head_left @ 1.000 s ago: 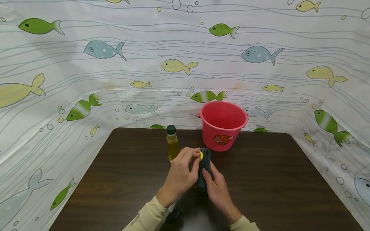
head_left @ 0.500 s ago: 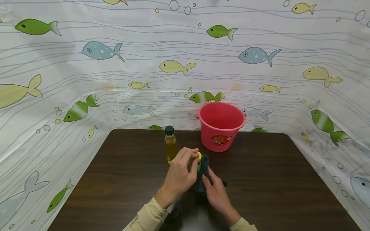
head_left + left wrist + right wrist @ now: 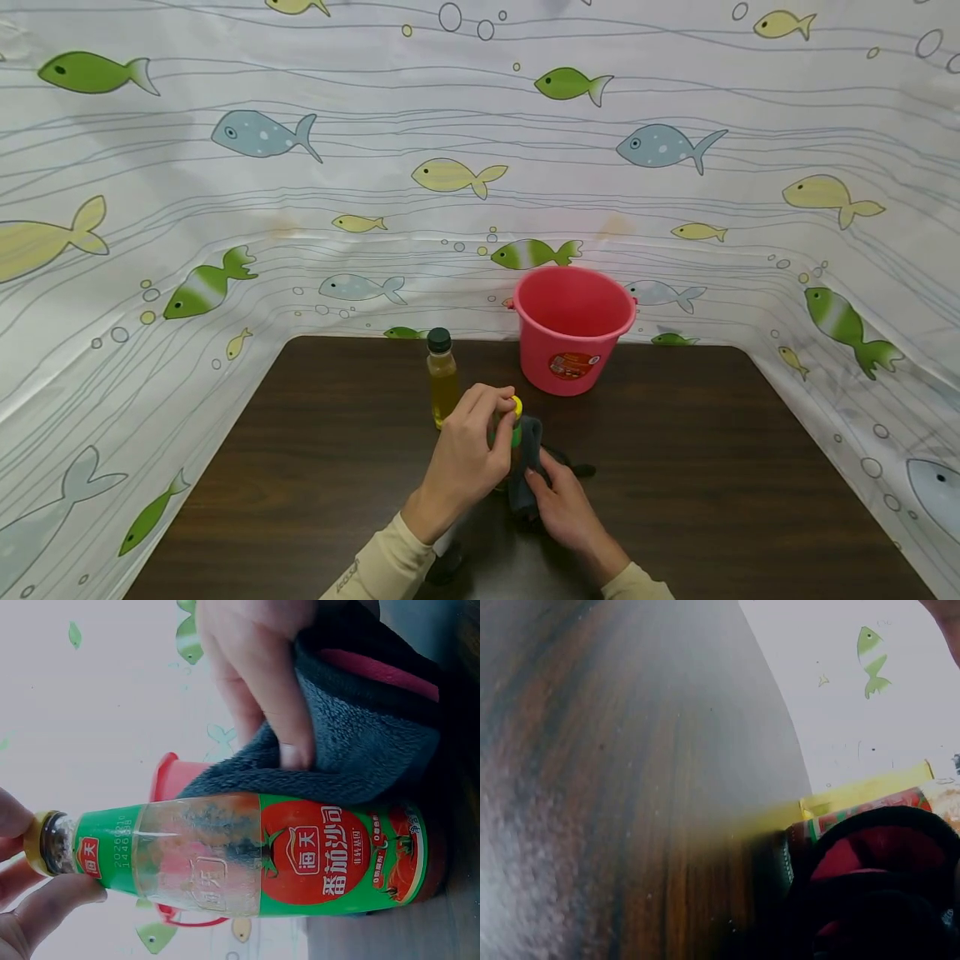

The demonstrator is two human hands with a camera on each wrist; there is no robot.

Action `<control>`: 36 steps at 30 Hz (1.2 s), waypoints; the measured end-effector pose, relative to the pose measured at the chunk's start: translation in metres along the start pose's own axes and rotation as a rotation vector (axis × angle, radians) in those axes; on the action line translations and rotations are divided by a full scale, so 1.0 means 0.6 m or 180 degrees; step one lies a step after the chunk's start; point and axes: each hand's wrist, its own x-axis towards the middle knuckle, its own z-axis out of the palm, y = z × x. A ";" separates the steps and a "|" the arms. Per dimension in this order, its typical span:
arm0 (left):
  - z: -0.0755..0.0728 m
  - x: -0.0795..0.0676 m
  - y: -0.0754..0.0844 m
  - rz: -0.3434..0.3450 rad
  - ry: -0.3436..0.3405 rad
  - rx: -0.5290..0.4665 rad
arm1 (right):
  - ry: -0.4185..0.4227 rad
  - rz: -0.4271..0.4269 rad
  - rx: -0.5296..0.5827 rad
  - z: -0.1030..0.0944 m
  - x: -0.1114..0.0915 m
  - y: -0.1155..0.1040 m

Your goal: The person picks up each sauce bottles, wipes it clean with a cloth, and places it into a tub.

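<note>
A glass ketchup bottle with a yellow cap and a green and red tomato label stands in front of me; its clear part looks mostly empty. At its top, my left hand pinches the cap and neck between thumb and fingers. My right hand grips a folded dark grey cloth and holds it against the bottle's side. Pink shows inside the fold of the cloth in both wrist views. The head view hides most of the bottle behind the left hand and the cloth.
Behind the left hand stands an oil bottle with a dark green cap. A pink bucket is at the table's back. Beyond my right hand lies a partly hidden black object. Another dark object sits by my left sleeve.
My right hand has slid the cloth down along the bottle, baring its green neck label. More of the black object beyond that hand now shows. The left hand keeps its pinch on the ketchup bottle.
</note>
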 end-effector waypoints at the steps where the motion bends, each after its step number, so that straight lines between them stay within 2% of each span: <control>1: 0.000 0.000 0.000 0.0004 0.0005 -0.0002 | -0.0006 -0.0023 -0.0056 0.000 0.001 0.001; 8: -0.001 -0.001 0.000 0.0007 0.0005 -0.0001 | -0.0095 -0.0092 -0.0364 -0.002 0.006 0.009; 17: 0.001 -0.003 0.000 -0.0004 -0.0010 0.0004 | -0.0238 0.0049 -0.0467 -0.008 0.008 0.012; 21: 0.001 -0.002 0.000 -0.0001 -0.0008 0.0010 | -0.0187 0.0155 -0.0200 -0.007 0.006 0.009; 29: -0.001 0.002 0.002 -0.0037 -0.0026 -0.0027 | 0.0067 0.0447 0.0983 -0.005 0.007 -0.029; 32: -0.001 0.001 0.003 -0.0057 -0.0036 -0.0027 | 0.0124 0.0436 0.1210 -0.007 0.004 -0.049; 36: -0.001 0.000 0.003 -0.0064 -0.0033 -0.0004 | 0.0225 0.0362 0.1334 -0.011 0.001 -0.076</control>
